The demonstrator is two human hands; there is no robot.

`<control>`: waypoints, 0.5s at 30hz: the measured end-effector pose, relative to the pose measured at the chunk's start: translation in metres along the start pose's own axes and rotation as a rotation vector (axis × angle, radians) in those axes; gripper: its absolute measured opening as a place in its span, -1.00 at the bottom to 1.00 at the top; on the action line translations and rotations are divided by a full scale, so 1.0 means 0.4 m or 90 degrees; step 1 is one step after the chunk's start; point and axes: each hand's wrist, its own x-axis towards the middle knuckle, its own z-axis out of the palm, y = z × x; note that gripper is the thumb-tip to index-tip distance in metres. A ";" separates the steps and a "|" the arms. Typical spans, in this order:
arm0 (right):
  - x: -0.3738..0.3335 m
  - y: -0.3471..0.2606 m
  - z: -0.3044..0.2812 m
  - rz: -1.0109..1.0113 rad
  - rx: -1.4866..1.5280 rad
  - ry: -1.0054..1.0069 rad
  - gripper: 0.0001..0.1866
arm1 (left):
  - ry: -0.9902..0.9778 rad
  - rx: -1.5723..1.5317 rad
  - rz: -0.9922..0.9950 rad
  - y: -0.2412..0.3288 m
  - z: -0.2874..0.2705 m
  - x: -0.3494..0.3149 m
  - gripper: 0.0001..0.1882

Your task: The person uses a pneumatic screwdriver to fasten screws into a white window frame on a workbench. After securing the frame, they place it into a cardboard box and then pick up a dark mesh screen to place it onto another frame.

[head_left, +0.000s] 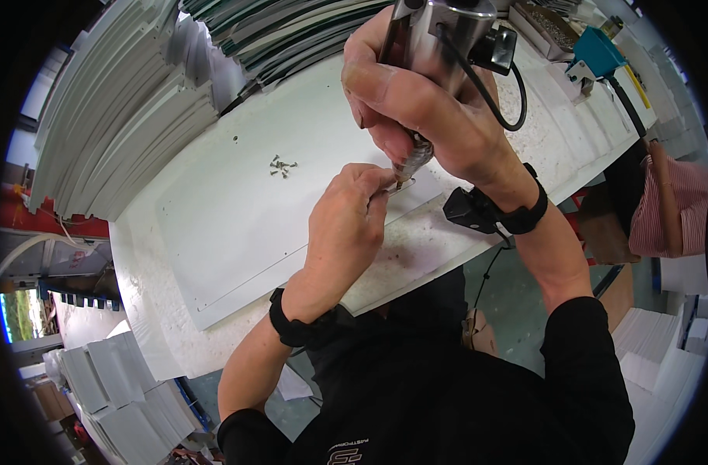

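My right hand [431,105] is wrapped round a silver electric screwdriver [453,46], which points down with its tip at the near right part of a white panel [238,232]. Beside the tip, my left hand [342,225] has its fingers pinched together. What they hold is mostly hidden; a small narrow piece [403,188] shows under the tip, against the panel. Several loose screws [282,166] lie in a small heap on the panel, left of my hands.
The panel rests on a white worktable [141,310]. Stacked pale panels [129,108] rise at the left, with dark-edged sheets [280,35] behind. A teal tool [600,53] and an open box of small parts [544,29] sit at the far right. Another person's striped sleeve [672,205] shows there.
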 end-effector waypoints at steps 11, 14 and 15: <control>-0.013 0.006 0.029 0.019 0.038 -0.043 -0.77 | 0.005 -0.075 -0.035 0.005 -0.004 0.005 -0.71; 0.004 -0.020 0.034 0.041 0.024 -0.027 -0.73 | 0.043 -0.101 0.003 -0.003 0.002 -0.007 -0.75; 0.001 -0.019 0.040 0.003 0.017 -0.006 -0.72 | 0.052 -0.100 0.015 -0.003 -0.001 -0.012 -0.76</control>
